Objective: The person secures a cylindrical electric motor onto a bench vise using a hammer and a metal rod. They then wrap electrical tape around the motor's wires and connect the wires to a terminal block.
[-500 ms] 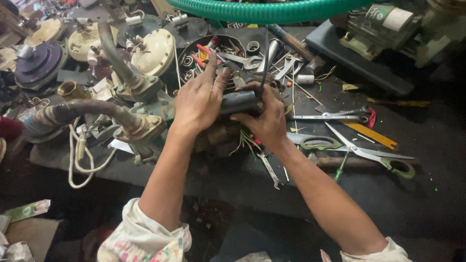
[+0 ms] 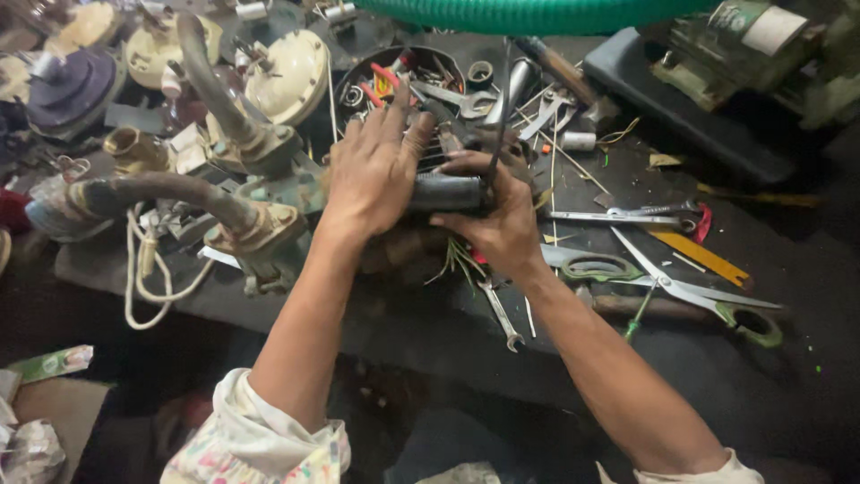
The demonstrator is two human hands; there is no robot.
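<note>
Cluttered and dark, the workbench (image 2: 788, 269) carries our work among loose tools and old pump parts. Compared with half a second ago, little has moved: our two hands sit on the same dark cylinder (image 2: 445, 192), and the view has only drawn slightly nearer. That sameness suggests to us that the handling of this part is ongoing rather than finished.

Our left hand (image 2: 374, 170) lies over the left end of the cylinder, palm down and fingers spread, pressing on it rather than wrapping it; we cannot tell whether the fingers close beneath. Our right hand (image 2: 498, 213) grasps the right end, thumb under and fingers curled over the top, where a thin black wire (image 2: 498, 108) rises away from the knuckles. So the cylinder lies crosswise between both hands, only its middle band showing.

Just behind our fingers sits a round black bowl (image 2: 358, 81) of wrenches and small bits. To our right lie green-handled scissors (image 2: 690, 291) and a yellow strip (image 2: 699, 254); to our left, a curved pipe (image 2: 170, 190) on a corroded fitting. A green ribbed hose (image 2: 537, 13) crosses the top.
</note>
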